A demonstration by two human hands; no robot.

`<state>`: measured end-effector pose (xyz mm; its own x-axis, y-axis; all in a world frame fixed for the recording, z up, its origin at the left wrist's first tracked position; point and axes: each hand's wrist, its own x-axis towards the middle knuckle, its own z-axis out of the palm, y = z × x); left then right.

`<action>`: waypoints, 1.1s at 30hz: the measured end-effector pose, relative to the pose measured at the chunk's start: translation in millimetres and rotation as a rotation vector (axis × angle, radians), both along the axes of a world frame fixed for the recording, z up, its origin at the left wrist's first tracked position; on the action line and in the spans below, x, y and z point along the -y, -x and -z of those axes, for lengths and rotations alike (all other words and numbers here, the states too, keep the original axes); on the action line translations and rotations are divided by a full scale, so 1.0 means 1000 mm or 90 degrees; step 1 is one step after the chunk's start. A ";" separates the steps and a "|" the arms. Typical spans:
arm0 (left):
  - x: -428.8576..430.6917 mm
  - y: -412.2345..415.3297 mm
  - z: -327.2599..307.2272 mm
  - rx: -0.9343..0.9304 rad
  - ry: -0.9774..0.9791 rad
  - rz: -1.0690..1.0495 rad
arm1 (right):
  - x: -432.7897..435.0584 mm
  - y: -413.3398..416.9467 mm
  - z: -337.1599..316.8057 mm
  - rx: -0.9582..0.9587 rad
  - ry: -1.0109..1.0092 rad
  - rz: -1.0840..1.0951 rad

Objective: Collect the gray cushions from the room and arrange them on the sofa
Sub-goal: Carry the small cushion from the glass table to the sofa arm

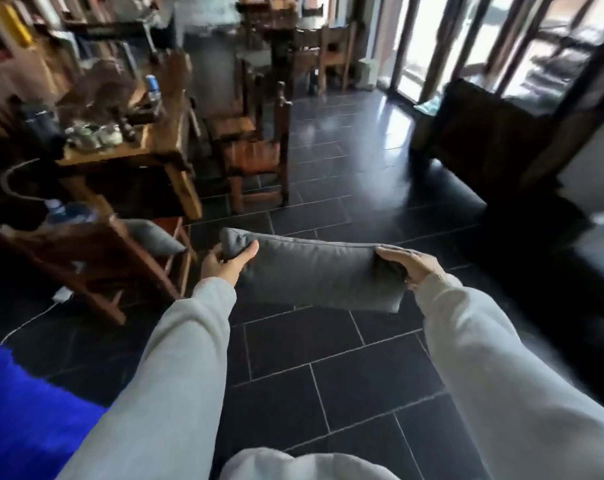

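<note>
- The left hand (224, 263) is closed around the upper left corner of a gray cushion (319, 275), thumb lying across the near face and fingers wrapped behind.
- The right hand (409, 265) clamps the cushion's right end, fingers curled over the top edge and pressing a dent into the fabric.
- The cushion hangs lengthwise between both hands, lifted above the dark tiled floor (345, 375), touching no furniture.
- A second gray cushion (153, 237) lies on the seat of a wooden chair (86, 258) to the left, partly hidden behind the chair's frame.
- No writing or label can be read anywhere; the cluttered wooden table (148, 147) and its items are too blurred to identify.
- A blue patch (27, 410) is cut off at the lower left edge.
- Light gray sleeves (176, 358) cover both forearms.
</note>
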<state>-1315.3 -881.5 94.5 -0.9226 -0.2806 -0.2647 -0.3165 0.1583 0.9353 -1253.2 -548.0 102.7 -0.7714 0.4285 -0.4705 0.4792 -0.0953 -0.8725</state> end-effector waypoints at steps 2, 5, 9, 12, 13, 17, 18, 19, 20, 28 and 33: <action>-0.073 0.016 -0.001 -0.012 -0.042 0.030 | -0.052 -0.016 -0.002 -0.056 0.030 0.142; -0.172 0.035 0.006 -0.009 -0.060 0.108 | -0.121 -0.045 0.003 -0.066 0.012 0.306; -0.289 0.057 0.023 0.026 -0.074 0.237 | -0.205 -0.081 0.016 0.035 -0.049 0.441; -0.372 0.075 0.037 0.058 -0.085 0.335 | -0.261 -0.088 0.021 0.112 -0.153 0.482; -0.399 0.082 0.039 0.071 -0.088 0.372 | -0.281 -0.085 0.022 0.113 -0.164 0.495; -0.505 0.122 0.031 0.095 -0.089 0.517 | -0.371 -0.067 0.022 0.080 -0.170 0.606; -0.530 0.135 0.028 0.091 -0.109 0.552 | -0.393 -0.065 0.020 0.094 -0.170 0.638; -0.554 0.147 0.025 0.084 -0.132 0.593 | -0.415 -0.064 0.017 0.105 -0.168 0.669; -0.578 0.158 0.021 0.077 -0.149 0.646 | -0.435 -0.063 0.013 0.111 -0.166 0.699; -0.762 0.186 0.008 0.104 -0.127 0.889 | -0.575 -0.063 -0.001 0.150 -0.156 0.833; -0.878 0.179 0.028 0.122 -0.113 0.900 | -0.680 -0.067 0.004 0.167 -0.152 0.840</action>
<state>-1494.6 -3.8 66.2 -0.3419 0.8730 -0.3479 -0.1164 0.3280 0.9375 -1186.1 132.3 98.7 0.3696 0.8606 -0.3503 0.3024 -0.4679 -0.8304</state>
